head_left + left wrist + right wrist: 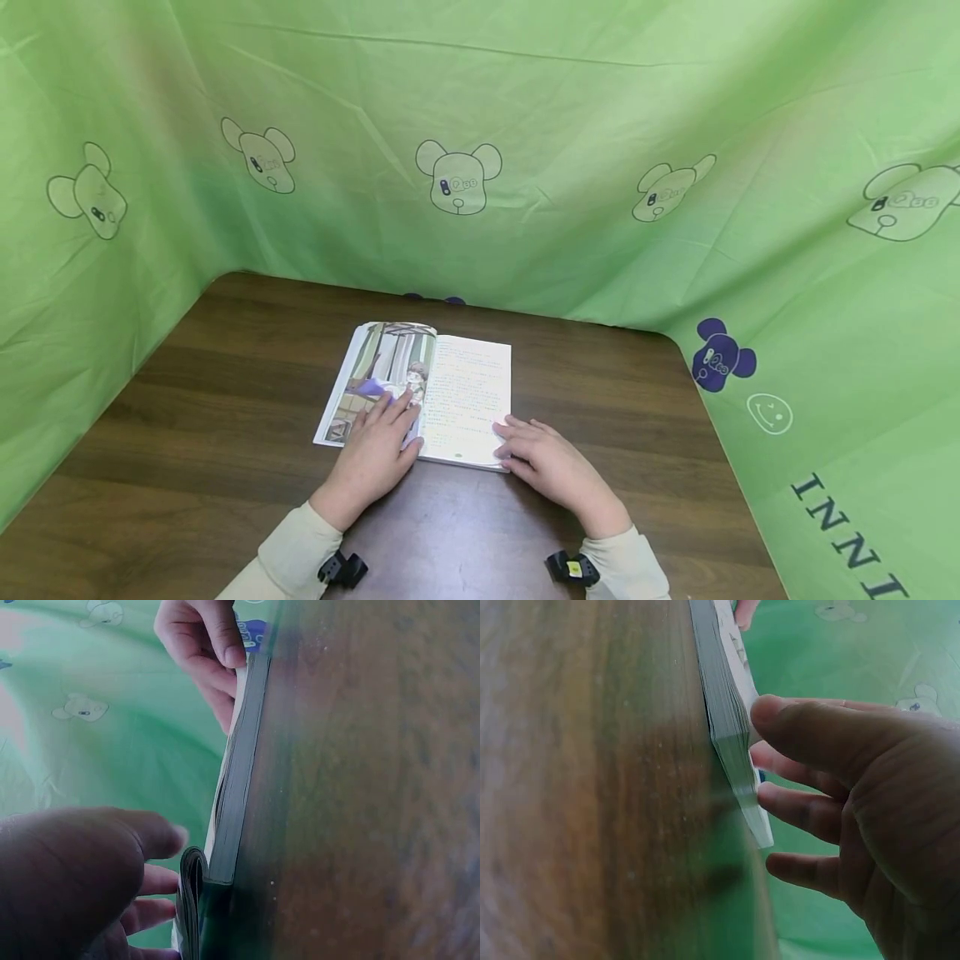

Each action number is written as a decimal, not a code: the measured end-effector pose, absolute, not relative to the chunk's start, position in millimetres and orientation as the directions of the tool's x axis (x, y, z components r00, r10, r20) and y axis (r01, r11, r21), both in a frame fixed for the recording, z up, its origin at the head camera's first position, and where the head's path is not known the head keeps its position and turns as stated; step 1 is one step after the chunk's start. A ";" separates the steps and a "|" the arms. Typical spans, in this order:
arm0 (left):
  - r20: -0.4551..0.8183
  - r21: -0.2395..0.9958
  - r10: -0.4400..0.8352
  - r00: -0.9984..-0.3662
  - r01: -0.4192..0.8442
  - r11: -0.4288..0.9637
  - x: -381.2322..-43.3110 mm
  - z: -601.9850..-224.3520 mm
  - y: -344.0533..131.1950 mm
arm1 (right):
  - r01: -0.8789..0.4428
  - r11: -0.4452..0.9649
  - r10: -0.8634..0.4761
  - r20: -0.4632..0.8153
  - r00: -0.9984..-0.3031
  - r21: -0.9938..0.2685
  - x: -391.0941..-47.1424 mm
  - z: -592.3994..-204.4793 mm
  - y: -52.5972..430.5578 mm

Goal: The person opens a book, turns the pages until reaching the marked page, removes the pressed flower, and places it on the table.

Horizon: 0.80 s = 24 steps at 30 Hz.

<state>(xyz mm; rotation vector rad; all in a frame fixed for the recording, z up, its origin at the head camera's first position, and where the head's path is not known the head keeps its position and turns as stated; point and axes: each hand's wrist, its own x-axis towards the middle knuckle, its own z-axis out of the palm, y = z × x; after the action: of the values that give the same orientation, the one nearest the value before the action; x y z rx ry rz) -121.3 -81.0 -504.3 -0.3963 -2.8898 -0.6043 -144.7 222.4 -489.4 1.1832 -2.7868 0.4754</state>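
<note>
A thick open book lies on the table, an illustrated page on its left side and printed text on its right. My left hand rests over the lower part of the picture, fingers spread and pointing away from me. In the left wrist view the left pages curve near the spine beside that hand's fingers. At the lower right edge of the book is my right hand, its fingertips on the page margin. The right wrist view shows its thumb at the corner of the page stack, fingers loosely bent along the side edge.
The book lies on a dark wooden table. Green cloth printed with bear heads hangs along the table's back and both sides. A small black device is strapped to the left wrist, another to the right.
</note>
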 end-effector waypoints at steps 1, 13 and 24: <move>0.211 0.369 0.225 -0.951 0.291 0.883 -121.2 -504.1 -80.9 | -0.718 0.652 -0.692 0.195 -0.695 -0.244 -144.7 -489.2 222.2; 0.176 0.420 0.257 -0.950 0.308 0.853 -119.6 -501.5 -80.7 | -0.703 0.673 -0.664 0.231 -0.711 -0.228 -144.4 -490.7 219.1; 0.139 0.437 0.254 -0.957 0.290 0.851 -119.5 -500.6 -81.1 | -0.704 0.689 -0.626 0.346 -0.698 -0.173 -145.9 -492.2 217.1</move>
<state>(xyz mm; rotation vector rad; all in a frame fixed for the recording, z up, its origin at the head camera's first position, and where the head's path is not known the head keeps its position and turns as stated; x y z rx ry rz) -119.5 -81.1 -500.6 -0.4340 -2.9492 -0.7147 -145.9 217.1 -492.2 1.0618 -2.6416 0.4292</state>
